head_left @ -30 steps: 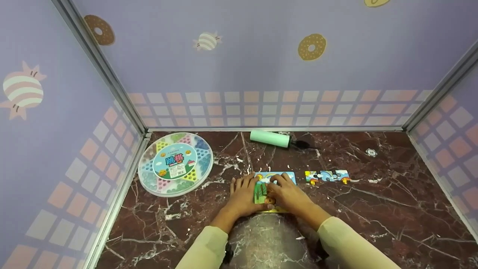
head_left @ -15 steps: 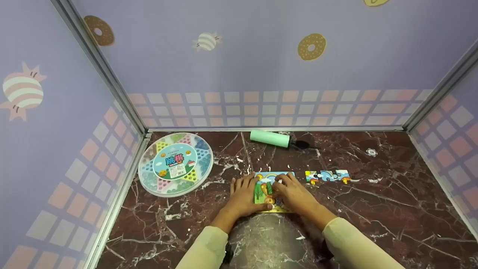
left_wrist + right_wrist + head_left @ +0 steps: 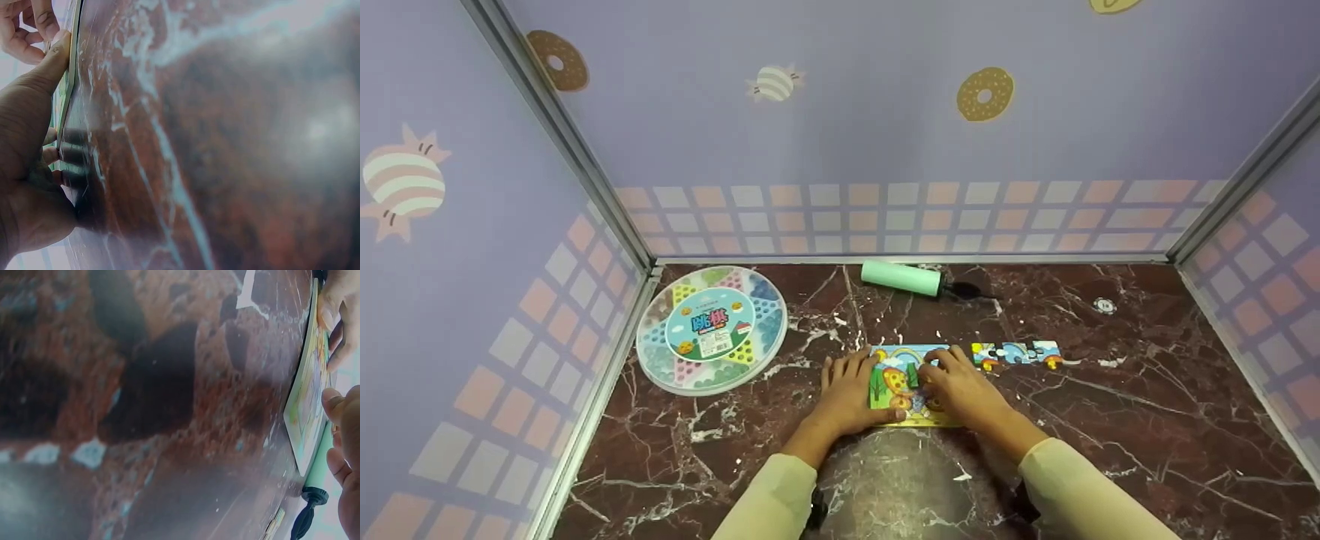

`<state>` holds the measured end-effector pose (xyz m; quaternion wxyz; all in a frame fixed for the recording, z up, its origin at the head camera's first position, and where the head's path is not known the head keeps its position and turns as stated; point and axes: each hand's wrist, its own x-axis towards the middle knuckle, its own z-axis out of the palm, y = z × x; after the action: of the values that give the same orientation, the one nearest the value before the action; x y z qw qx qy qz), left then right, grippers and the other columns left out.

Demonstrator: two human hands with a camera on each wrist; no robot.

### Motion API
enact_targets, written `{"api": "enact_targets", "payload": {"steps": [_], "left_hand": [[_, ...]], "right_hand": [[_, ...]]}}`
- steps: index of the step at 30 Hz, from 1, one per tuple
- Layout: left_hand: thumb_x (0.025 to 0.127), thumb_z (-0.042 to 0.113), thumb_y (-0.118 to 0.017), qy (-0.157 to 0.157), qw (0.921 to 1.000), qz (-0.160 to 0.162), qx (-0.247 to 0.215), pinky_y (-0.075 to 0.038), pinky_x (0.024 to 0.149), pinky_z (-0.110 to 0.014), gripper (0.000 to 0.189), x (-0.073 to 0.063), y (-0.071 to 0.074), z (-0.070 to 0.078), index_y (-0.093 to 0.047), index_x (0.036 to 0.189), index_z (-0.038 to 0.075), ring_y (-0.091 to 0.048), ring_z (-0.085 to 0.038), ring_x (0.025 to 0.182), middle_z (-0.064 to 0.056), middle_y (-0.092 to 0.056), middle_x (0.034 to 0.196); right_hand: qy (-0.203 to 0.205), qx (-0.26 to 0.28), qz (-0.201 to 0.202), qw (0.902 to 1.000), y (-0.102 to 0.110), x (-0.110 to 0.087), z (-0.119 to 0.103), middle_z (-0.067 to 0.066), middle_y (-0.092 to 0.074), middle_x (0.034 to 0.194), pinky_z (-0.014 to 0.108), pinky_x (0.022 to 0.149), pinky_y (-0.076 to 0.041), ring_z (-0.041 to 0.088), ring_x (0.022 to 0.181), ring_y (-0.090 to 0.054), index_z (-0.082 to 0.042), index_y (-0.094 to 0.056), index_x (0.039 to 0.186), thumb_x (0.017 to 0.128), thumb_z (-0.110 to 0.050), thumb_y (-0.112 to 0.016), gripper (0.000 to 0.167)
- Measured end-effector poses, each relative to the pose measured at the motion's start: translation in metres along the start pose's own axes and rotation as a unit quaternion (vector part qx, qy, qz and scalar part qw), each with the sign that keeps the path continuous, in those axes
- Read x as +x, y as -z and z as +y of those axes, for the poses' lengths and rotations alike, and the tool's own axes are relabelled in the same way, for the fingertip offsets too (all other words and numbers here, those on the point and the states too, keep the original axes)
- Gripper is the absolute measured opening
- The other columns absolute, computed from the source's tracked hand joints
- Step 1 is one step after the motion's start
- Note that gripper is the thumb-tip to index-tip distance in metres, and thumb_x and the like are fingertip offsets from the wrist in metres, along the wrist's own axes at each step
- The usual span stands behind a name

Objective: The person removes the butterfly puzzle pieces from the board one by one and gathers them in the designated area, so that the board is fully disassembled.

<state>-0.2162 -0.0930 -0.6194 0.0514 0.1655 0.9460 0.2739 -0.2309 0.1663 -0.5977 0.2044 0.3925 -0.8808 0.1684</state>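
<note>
In the head view a small jigsaw puzzle board (image 3: 880,391) with a colourful cartoon picture lies flat on the table. My left hand (image 3: 847,394) rests along its left side, the thumb pressing near the front edge and the other fingers extended. Over the board's right half, my right hand (image 3: 966,390) has bent fingers and pinches a small puzzle piece with green on it (image 3: 913,374); the fingers hide part of the piece. The right wrist view shows the board (image 3: 304,410) edge-on beneath the right fingertips (image 3: 332,400). The left wrist view shows the straight left thumb (image 3: 53,62) on the board's edge.
Several joined loose puzzle pieces (image 3: 1016,354) lie right of the board. Behind it is a mint-green hand pump (image 3: 901,278) with a black end. A round Chinese checkers set (image 3: 711,330) stands at left, a small round chip (image 3: 1105,305) at far right. Walls enclose the table.
My right hand has moved rightward across the board with the green puzzle piece, uncovering more of the printed picture. The left hand and the board have stayed in place.
</note>
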Motion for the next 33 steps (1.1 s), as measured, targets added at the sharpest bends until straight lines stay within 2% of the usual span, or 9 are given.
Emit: {"api": "enact_targets", "payload": {"steps": [3, 10, 16, 20, 26, 30, 33], "left_hand": [[0.084, 0.076, -0.082, 0.005, 1.0, -0.007, -0.003, -0.009, 0.136, -0.073, 0.116, 0.0, 0.001, 0.001, -0.04, 0.17, 0.011, -0.029, -0.044, 0.164, -0.013, -0.031, 0.181], [0.084, 0.072, -0.083, -0.004, 1.0, -0.008, 0.001, -0.013, 0.133, -0.077, 0.114, -0.003, 0.009, 0.007, -0.042, 0.167, 0.007, -0.03, -0.047, 0.162, -0.018, -0.033, 0.179], [0.082, 0.076, -0.082, 0.005, 0.9998, -0.007, -0.016, -0.006, 0.136, -0.074, 0.116, 0.002, -0.001, -0.002, -0.04, 0.17, 0.012, -0.025, -0.044, 0.166, -0.013, -0.028, 0.182], [0.081, 0.078, -0.083, 0.001, 0.9998, 0.002, -0.018, -0.007, 0.135, -0.075, 0.117, 0.003, -0.004, -0.004, -0.04, 0.17, 0.014, -0.027, -0.044, 0.165, -0.012, -0.03, 0.181], [0.082, 0.076, -0.082, -0.008, 0.9999, -0.002, -0.006, -0.011, 0.134, -0.077, 0.116, -0.002, 0.005, 0.004, -0.041, 0.168, 0.008, -0.029, -0.046, 0.162, -0.016, -0.032, 0.179], [0.083, 0.076, -0.081, -0.011, 0.9999, -0.005, -0.001, -0.012, 0.133, -0.077, 0.116, -0.004, 0.009, 0.007, -0.04, 0.168, 0.007, -0.03, -0.047, 0.162, -0.017, -0.032, 0.179], [0.084, 0.079, -0.079, -0.009, 0.9999, -0.005, -0.006, -0.011, 0.134, -0.077, 0.117, -0.002, 0.006, 0.004, -0.04, 0.168, 0.008, -0.029, -0.046, 0.162, -0.016, -0.031, 0.179]], "right_hand": [[0.001, 0.001, 0.0, 1.0, 0.002, -0.002, 0.003, 0.015, -0.073, 0.117, 0.042, 0.081, -0.057, 0.03, 0.099, -0.059, -0.009, -0.08, 0.11, 0.085, -0.004, -0.093, 0.029], [-0.019, 0.016, -0.017, 0.9995, 0.009, -0.009, 0.01, 0.017, -0.072, 0.12, 0.046, 0.083, -0.06, 0.034, 0.106, -0.063, -0.009, -0.079, 0.112, 0.088, -0.003, -0.09, 0.027], [-0.02, 0.006, -0.009, 0.9998, 0.013, -0.015, 0.015, 0.018, -0.072, 0.118, 0.049, 0.083, -0.06, 0.033, 0.102, -0.061, -0.007, -0.079, 0.113, 0.087, 0.0, -0.089, 0.029], [-0.017, -0.001, 0.0, 0.9999, 0.014, -0.018, 0.018, 0.019, -0.072, 0.115, 0.06, 0.094, -0.06, 0.036, 0.102, -0.064, -0.006, -0.08, 0.112, 0.087, -0.003, -0.089, 0.027], [-0.032, 0.001, 0.0, 0.9995, 0.016, -0.024, 0.022, 0.018, -0.074, 0.116, 0.055, 0.088, -0.059, 0.035, 0.101, -0.064, -0.006, -0.08, 0.112, 0.086, -0.005, -0.091, 0.028], [-0.032, 0.005, 0.004, 0.9995, 0.018, -0.029, 0.027, 0.018, -0.074, 0.116, 0.064, 0.096, -0.059, 0.036, 0.102, -0.064, -0.005, -0.08, 0.112, 0.085, 0.0, -0.09, 0.029], [-0.033, 0.003, 0.007, 0.9994, 0.02, -0.032, 0.03, 0.018, -0.074, 0.117, 0.061, 0.094, -0.06, 0.036, 0.102, -0.062, -0.005, -0.08, 0.112, 0.085, 0.002, -0.09, 0.03]]}}
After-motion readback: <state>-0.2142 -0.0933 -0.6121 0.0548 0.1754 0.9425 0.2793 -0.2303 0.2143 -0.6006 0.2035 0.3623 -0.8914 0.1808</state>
